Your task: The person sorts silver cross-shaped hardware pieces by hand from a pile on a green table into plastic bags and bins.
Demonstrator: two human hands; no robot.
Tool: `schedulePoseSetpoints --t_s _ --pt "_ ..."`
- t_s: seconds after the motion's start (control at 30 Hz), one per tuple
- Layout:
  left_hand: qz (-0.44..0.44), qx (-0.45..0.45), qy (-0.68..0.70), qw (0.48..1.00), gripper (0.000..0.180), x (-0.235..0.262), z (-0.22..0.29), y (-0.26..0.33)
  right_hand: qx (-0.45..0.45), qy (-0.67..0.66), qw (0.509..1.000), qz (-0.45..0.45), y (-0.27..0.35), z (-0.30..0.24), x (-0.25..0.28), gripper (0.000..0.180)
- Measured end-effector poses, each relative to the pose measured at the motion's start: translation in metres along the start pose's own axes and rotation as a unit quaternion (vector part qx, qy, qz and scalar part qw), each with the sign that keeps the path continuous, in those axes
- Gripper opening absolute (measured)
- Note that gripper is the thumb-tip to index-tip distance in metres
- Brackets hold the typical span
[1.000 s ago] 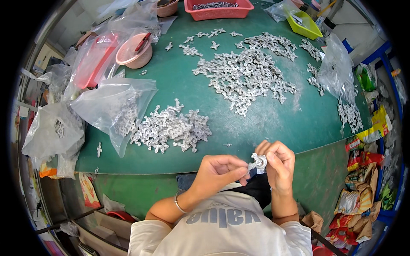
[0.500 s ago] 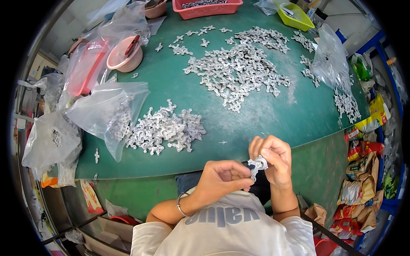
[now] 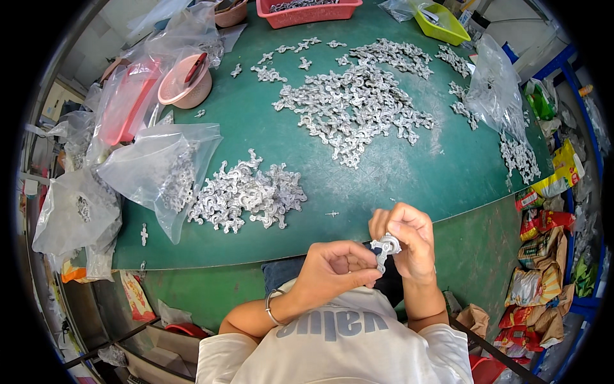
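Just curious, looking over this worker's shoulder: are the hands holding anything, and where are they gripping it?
Both hold one small silvery metal part: the right hand pinches its upper end, the left hand its lower end. The exact grip is hidden.

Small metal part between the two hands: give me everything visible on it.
The small metal part is silvery grey, looks like cast metal, with a rounded head and a narrower end pointing down. Fine detail is too small to tell. It is held off the table, in front of the person's chest, pinched between the left hand and right hand fingertips.
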State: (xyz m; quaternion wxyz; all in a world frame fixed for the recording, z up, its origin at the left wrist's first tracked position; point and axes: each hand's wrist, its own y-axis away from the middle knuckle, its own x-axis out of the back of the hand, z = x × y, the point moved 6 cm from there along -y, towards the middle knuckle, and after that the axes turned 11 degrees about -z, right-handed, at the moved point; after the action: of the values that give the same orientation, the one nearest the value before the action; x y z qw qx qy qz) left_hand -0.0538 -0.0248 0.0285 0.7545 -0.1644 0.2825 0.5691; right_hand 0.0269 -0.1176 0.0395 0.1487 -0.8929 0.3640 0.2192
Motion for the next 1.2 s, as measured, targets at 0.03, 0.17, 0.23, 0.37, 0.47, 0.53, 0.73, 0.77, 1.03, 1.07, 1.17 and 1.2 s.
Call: schedulePoseSetpoints --t_s 0.03,0.17,0.23,0.37,0.47,0.53,0.73,0.77,1.03,1.07,1.17,1.2 --pt "0.0 -0.001 -0.003 1.0 0.015 0.001 0.0 0.0 -0.004 0.02 1.0 0.019 0.0 -0.001 0.0 0.023" --pt "0.0 -0.015 0.012 1.0 0.014 0.001 -0.002 -0.001 -0.009 0.03 0.999 0.032 0.001 -0.002 0.0 0.023" --pt "-0.002 -0.013 0.009 1.0 0.014 0.001 -0.002 -0.001 -0.011 0.036 0.999 0.036 0.002 -0.002 0.0 0.023" --pt "-0.006 -0.019 0.017 1.0 0.014 0.001 -0.002 -0.001 -0.013 -0.028 1.0 -0.001 0.005 0.0 0.003 0.017" --pt "-0.004 -0.006 0.004 1.0 0.015 0.002 -0.004 -0.001 -0.013 -0.004 1.0 0.011 0.006 0.0 0.005 0.016" --pt "-0.008 0.026 -0.028 0.999 0.021 0.006 -0.007 -0.002 -0.006 0.031 0.999 0.028 0.006 -0.001 0.008 0.015" --pt "-0.008 -0.035 0.042 0.998 0.04 0.015 -0.004 -0.014 0.099 0.391 0.915 -0.023 0.003 -0.013 -0.004 0.007" --pt "0.004 -0.016 0.038 0.999 0.036 0.019 -0.007 -0.014 0.122 0.488 0.862 -0.064 0.0 -0.015 -0.013 0.006" --pt "0.038 0.073 0.103 0.991 0.027 0.04 -0.027 -0.014 0.09 0.651 0.748 0.097 -0.052 0.004 0.046 0.018" --pt "0.044 0.066 0.095 0.992 0.026 0.037 -0.028 -0.018 0.085 0.697 0.706 0.094 -0.057 0.01 0.047 0.022" --pt "0.078 0.027 0.074 0.994 0.025 0.042 -0.026 -0.012 0.064 0.751 0.654 0.065 -0.075 0.04 0.046 0.019" --pt "0.081 0.019 0.067 0.994 0.025 0.046 -0.027 -0.011 0.056 0.753 0.653 0.059 -0.076 0.041 0.046 0.017"
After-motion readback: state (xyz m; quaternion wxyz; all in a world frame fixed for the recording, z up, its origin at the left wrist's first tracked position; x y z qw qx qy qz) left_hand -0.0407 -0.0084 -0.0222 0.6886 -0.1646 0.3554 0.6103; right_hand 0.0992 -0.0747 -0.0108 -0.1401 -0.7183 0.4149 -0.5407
